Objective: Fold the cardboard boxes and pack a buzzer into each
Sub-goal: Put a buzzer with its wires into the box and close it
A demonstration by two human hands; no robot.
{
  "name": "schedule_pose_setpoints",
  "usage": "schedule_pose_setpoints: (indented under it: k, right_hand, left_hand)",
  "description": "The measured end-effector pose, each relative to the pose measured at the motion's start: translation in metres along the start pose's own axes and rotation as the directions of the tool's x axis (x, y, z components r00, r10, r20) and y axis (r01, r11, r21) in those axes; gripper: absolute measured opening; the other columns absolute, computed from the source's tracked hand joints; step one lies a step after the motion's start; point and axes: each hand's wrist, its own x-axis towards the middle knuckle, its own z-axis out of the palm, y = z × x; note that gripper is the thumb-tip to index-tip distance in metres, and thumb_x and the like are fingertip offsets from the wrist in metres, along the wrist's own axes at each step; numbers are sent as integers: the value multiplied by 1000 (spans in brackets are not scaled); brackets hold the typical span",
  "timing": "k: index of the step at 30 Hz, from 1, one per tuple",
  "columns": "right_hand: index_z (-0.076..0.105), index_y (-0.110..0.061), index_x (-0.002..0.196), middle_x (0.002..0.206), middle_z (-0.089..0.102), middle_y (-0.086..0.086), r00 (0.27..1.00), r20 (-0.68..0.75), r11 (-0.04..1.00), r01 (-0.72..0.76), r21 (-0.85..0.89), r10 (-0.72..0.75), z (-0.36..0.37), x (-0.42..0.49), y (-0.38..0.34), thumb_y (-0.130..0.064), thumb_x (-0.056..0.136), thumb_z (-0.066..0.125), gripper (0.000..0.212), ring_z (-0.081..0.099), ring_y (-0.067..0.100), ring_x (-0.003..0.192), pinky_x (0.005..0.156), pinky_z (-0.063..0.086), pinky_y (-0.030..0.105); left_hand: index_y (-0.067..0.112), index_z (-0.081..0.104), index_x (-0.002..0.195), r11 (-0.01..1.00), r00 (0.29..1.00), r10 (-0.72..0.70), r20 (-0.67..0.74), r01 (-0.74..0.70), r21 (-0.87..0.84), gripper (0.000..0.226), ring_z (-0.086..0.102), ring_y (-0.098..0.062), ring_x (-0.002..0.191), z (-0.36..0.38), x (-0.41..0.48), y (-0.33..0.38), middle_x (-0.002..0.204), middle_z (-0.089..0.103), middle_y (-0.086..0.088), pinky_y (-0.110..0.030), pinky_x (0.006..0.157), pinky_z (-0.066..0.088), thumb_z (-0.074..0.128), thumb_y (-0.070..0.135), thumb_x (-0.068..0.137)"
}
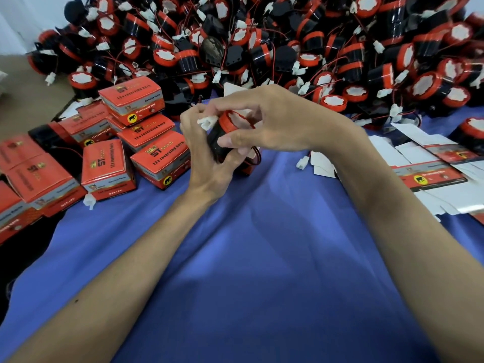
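Both hands hold one black buzzer with a red rim (222, 132) above the blue cloth, in the middle of the view. My left hand (207, 158) grips its black body from below and pinches the white connector (207, 123) at its top. My right hand (264, 121) curls over the red rim from the right, thumb against the body. A red wire runs across the rim. Behind the buzzer a partly folded box (251, 163) shows only a sliver. Folded red boxes (154, 153) are stacked at the left.
A big heap of loose buzzers (288, 43) with white connectors fills the back. Flat unfolded box blanks (429, 174) lie at the right, with one buzzer (471, 134) beside them. A loose white connector (302, 162) lies on the blue cloth (248, 258).
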Motion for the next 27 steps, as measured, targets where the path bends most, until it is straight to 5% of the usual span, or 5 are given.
schedule_pose_setpoints:
  k: [4, 7, 12, 21, 27]
  right_hand:
    - [50, -26, 137, 117, 58, -15, 990, -136, 992, -48, -118, 32, -4, 0, 4, -27, 95, 59, 43, 55, 1, 106, 99, 40, 19]
    - [49, -25, 137, 120, 56, -7, 948, -313, 994, -87, -63, 64, -16, -2, 10, -29, 96, 56, 41, 59, 24, 105, 98, 47, 35]
    - [46, -18, 136, 123, 58, 5, 832, -544, 966, 40, 256, 110, -23, -4, 13, -20, 98, 54, 39, 60, 18, 113, 88, 55, 43]
    - [44, -23, 124, 123, 51, -3, 815, -580, 960, 149, 238, 17, 3, 12, 7, -12, 91, 62, 40, 55, 21, 118, 93, 51, 45]
    - [58, -12, 120, 122, 53, 7, 890, -455, 995, -33, -89, -12, 22, 17, 19, -8, 84, 68, 38, 51, 16, 112, 95, 37, 13]
  left_hand:
    - [18, 38, 115, 1000, 1000, 1, 13, -1, -26, 58, 40, -40, 123, 0, 1, 3, 124, 38, -24, -56, 106, 33, 51, 62, 81]
    - [17, 51, 103, 1000, 999, -29, -23, 29, 0, 37, 38, -30, 128, -2, 5, -2, 125, 41, -12, -37, 110, 30, 38, 47, 85]
    - [11, 55, 113, 940, 978, -173, 115, 129, 317, 35, 36, -19, 132, 0, 8, -15, 137, 41, -10, -3, 91, 25, 52, 32, 86]
    - [17, 44, 139, 895, 958, -242, 154, 160, 415, 57, 47, -19, 122, 2, 7, -13, 138, 50, 0, -28, 97, 37, 65, 31, 88]
    - [19, 48, 126, 908, 966, -219, 139, 149, 392, 61, 60, -26, 100, 2, 6, -3, 113, 62, -1, -48, 85, 50, 59, 45, 71]
